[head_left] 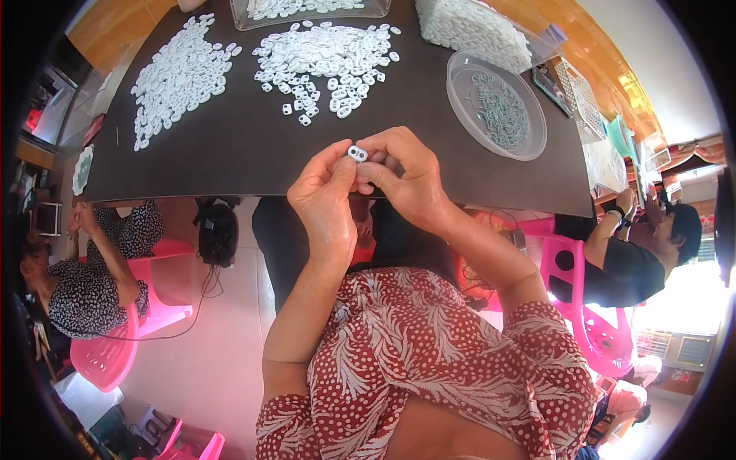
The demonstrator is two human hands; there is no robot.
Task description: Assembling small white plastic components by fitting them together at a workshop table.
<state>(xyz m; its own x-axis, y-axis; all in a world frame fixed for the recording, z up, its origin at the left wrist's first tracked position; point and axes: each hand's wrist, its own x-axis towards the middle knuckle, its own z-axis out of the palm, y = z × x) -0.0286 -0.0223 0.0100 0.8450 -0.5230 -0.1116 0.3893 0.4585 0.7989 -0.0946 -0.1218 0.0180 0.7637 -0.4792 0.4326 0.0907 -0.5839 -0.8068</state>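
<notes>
Between my two hands, over the table's near edge, is a small white oval plastic piece with two dark holes (357, 154). My left hand (326, 192) pinches it from the left with thumb and fingertips. From the other side my right hand (414, 175) also closes on it, thumb below and curled fingers above. Whether the right fingers hold a further small part is hidden. Beyond the hands lies a loose pile of similar white pieces (326, 57). A second pile (184, 77) spreads at the far left.
A round clear dish (537, 126) with small grey-green metal parts stands at the right on the dark table (230, 157). Behind are a clear tray (310, 17) and a clear box (475, 34) of white pieces. People sit at left (96, 276) and right (632, 253) on pink chairs.
</notes>
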